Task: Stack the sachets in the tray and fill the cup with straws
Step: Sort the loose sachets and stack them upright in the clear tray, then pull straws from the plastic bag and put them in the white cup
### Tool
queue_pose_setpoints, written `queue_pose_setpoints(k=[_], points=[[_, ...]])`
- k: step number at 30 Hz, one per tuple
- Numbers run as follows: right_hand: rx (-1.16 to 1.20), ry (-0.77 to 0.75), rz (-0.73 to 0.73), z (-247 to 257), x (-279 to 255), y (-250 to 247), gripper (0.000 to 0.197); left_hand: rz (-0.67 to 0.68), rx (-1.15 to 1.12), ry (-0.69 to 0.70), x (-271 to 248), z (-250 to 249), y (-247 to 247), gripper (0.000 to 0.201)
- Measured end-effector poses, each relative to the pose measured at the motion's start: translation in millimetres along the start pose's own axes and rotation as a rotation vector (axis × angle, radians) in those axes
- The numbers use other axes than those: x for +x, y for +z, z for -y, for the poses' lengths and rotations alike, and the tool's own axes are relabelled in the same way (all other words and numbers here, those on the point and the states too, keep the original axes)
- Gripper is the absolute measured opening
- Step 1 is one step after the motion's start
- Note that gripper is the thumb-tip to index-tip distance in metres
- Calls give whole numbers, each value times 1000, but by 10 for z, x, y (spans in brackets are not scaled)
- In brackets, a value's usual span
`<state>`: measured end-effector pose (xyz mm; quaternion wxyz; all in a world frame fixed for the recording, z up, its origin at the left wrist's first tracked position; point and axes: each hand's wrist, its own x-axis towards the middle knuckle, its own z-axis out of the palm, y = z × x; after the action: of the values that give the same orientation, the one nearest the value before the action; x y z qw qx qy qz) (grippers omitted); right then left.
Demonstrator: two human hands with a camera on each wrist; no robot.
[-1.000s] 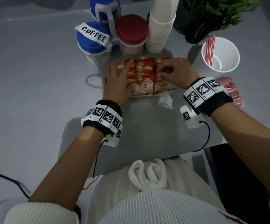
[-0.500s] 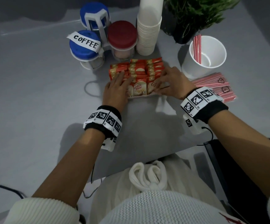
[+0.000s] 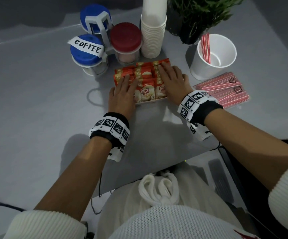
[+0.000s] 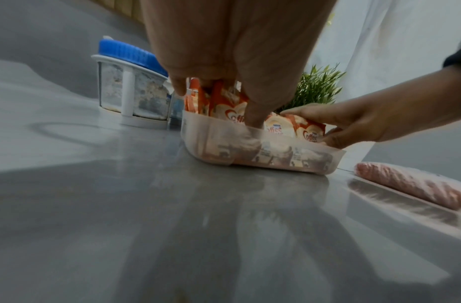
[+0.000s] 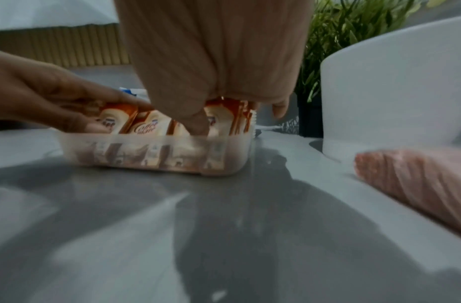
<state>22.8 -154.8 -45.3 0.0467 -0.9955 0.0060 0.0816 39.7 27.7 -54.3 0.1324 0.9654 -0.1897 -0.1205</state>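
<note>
Three rows of red-and-cream creamer sachets (image 3: 144,78) stand in one translucent plastic tray (image 4: 252,151) on the grey table (image 3: 36,109); left hand (image 3: 122,95) and right hand (image 3: 171,81) press them, fingers straight (thumbs tucked inside the tray's near wall); one white paper cup (image 3: 213,57) holds several red striped straws (image 3: 205,47)

We read "COFFEE" on the blue-lidded jar's paper label (image 3: 87,47) and "Coffee mate" on the sachets (image 3: 145,91).

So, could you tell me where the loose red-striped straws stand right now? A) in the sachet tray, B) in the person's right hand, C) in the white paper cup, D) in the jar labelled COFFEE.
C: a few red-striped straws lean against the inner wall of the white paper cup, while the right hand rests on the sachets.
</note>
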Motion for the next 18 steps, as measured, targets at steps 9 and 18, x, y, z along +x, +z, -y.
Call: queue_pose_setpoints(k=[9, 18], points=[[85, 50, 181, 24, -32, -100, 68, 40, 19, -9, -22, -20, -71, 67], [369, 95, -128, -225, -195, -247, 62, -69, -27, 50, 58, -265, -266, 79]])
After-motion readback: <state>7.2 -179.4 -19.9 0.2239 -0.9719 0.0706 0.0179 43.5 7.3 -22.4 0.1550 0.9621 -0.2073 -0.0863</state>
